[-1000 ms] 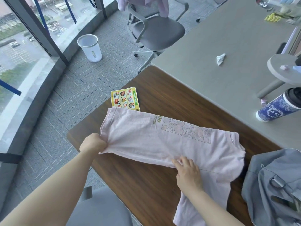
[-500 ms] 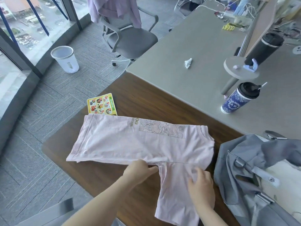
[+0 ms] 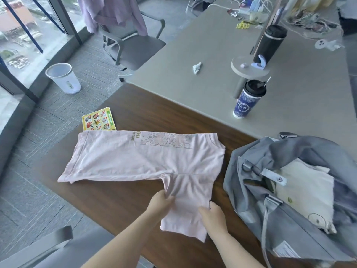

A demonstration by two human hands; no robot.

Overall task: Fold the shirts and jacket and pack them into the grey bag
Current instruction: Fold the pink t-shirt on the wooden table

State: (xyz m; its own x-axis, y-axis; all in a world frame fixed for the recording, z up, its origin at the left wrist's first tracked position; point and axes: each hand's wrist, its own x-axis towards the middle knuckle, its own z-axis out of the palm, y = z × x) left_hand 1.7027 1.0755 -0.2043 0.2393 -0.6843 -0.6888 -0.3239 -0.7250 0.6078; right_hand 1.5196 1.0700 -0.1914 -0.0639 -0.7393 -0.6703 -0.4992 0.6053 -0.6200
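A pale pink t-shirt (image 3: 139, 157) lies folded lengthwise on the brown table (image 3: 108, 206), its sleeve hanging toward me. My left hand (image 3: 160, 205) pinches the left edge of that sleeve. My right hand (image 3: 213, 214) grips the sleeve's right edge. The grey bag (image 3: 289, 219) stands open at the right, with a cream garment (image 3: 305, 192) inside it. A purple jacket (image 3: 114, 12) hangs over the grey chair (image 3: 135, 47) at the back.
A yellow picture card (image 3: 98, 119) sits partly under the shirt's far edge. On the grey desk (image 3: 193, 43) stand a blue cup (image 3: 248, 99), a black tumbler (image 3: 270, 43) and a crumpled tissue (image 3: 197, 67). A white bin (image 3: 63, 78) is on the floor.
My left hand let go of the shirt's hem end and came to the sleeve. My right hand slid down to the sleeve's right edge. The view swung right, showing the open bag.
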